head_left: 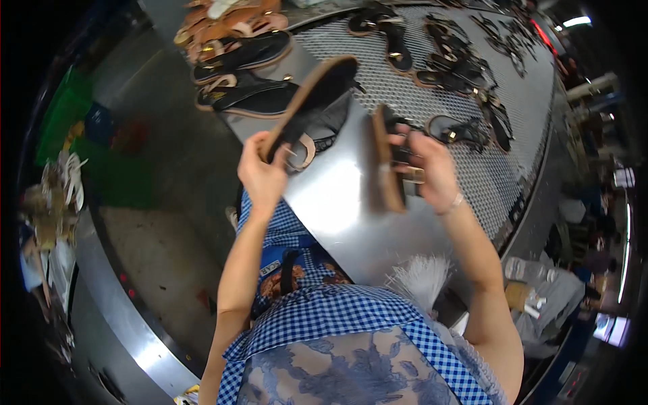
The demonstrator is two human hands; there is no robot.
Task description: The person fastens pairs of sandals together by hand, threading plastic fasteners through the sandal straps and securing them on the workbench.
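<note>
Gripped at its heel end, a black sandal (316, 94) with a tan sole edge tilts upward in my left hand (263, 172). A tan-lined strap hangs beside that hand. My right hand (432, 165) is closed round the straps of another black sandal (386, 162), which stands on edge with its sole toward the left and is blurred by motion. Both sandals are above the smooth metal table edge (331, 209), apart from each other. Just right of my right hand, a black sandal (449, 128) lies on the perforated metal surface.
Several black sandals (246, 94) lie at the far left, with tan ones (233, 23) behind. More black sandals (452, 61) cover the perforated surface (378, 88). A bundle of white bristles or ties (425, 277) is near my right forearm. Green crates (67, 118) stand at the left.
</note>
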